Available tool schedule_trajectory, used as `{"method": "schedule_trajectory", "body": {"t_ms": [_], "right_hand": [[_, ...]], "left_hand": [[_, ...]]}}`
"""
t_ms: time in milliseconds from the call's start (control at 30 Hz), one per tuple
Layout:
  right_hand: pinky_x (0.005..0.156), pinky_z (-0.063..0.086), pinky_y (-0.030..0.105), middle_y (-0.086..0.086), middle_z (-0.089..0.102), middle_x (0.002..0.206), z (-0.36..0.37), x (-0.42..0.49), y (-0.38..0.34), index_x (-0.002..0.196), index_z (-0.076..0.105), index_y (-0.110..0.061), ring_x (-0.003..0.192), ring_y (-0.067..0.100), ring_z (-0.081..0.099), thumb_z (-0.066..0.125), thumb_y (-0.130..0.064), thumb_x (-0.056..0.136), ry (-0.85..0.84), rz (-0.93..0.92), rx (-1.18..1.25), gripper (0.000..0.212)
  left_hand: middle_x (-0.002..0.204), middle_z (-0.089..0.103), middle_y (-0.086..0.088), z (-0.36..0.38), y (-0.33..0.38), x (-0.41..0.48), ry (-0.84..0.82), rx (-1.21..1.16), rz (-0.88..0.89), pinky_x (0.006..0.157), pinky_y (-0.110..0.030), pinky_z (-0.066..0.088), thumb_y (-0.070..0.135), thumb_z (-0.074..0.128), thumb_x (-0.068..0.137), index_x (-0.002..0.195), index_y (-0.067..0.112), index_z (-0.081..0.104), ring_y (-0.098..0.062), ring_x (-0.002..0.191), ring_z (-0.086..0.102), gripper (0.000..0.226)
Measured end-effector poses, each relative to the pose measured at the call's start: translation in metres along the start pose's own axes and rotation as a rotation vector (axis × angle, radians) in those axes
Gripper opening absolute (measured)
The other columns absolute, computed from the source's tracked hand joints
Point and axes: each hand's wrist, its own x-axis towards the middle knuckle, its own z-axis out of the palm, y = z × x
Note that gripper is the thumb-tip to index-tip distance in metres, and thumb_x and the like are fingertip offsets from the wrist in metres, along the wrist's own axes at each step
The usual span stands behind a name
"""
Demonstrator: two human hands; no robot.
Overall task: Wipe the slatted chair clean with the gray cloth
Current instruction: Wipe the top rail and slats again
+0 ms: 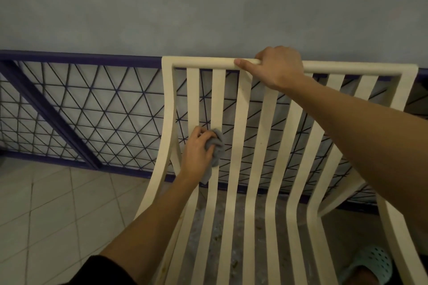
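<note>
A cream slatted chair (pixel 240 127) fills the middle and right of the view, its backrest slats curving down into the seat. My left hand (pixel 196 152) grips a crumpled gray cloth (pixel 217 146) and holds it against the two leftmost slats, about halfway down the backrest. My right hand (pixel 275 66) is curled over the chair's top rail, thumb lying along the front of the rail. A strip of the cloth hangs down below my left hand.
A purple metal grille (pixel 92 109) with diagonal bars runs behind the chair, below a blue-gray wall. Pale floor tiles (pixel 51 210) lie at the lower left. A light perforated slipper (pixel 370 266) shows at the bottom right, beside the chair's frame.
</note>
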Motion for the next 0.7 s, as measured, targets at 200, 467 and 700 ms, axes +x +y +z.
{"method": "schedule_trajectory", "body": {"t_ms": [200,467,700], "right_hand": [[0.058,0.037,0.030,0.001,0.051,0.059,0.000,0.000,0.001,0.066,0.058,-0.019,0.056,0.018,0.047,0.024,-0.080,0.087,0.003,0.008,0.001,0.073],[0.063,0.045,0.034,0.002,0.053,0.059,0.000,0.002,0.000,0.072,0.065,-0.016,0.056,0.019,0.048,0.025,-0.081,0.086,0.001,0.025,0.021,0.078],[0.057,0.037,0.032,0.002,0.051,0.058,0.000,0.002,0.002,0.071,0.063,-0.017,0.056,0.020,0.047,0.024,-0.082,0.085,0.020,0.009,0.007,0.078]], "left_hand": [[0.104,0.058,-0.007,0.012,-0.016,-0.030,-0.110,0.033,-0.112,0.076,-0.022,0.040,-0.001,0.062,0.085,0.094,0.011,0.068,-0.017,0.090,0.053,0.017],[0.095,0.051,0.001,-0.011,0.006,0.017,0.043,-0.042,-0.002,0.078,-0.007,0.041,0.000,0.065,0.082,0.089,0.006,0.068,-0.001,0.081,0.048,0.010],[0.106,0.051,0.002,-0.050,0.049,0.094,0.226,-0.066,0.120,0.091,-0.013,0.043,0.009,0.065,0.087,0.101,0.012,0.066,-0.007,0.098,0.053,0.015]]}}
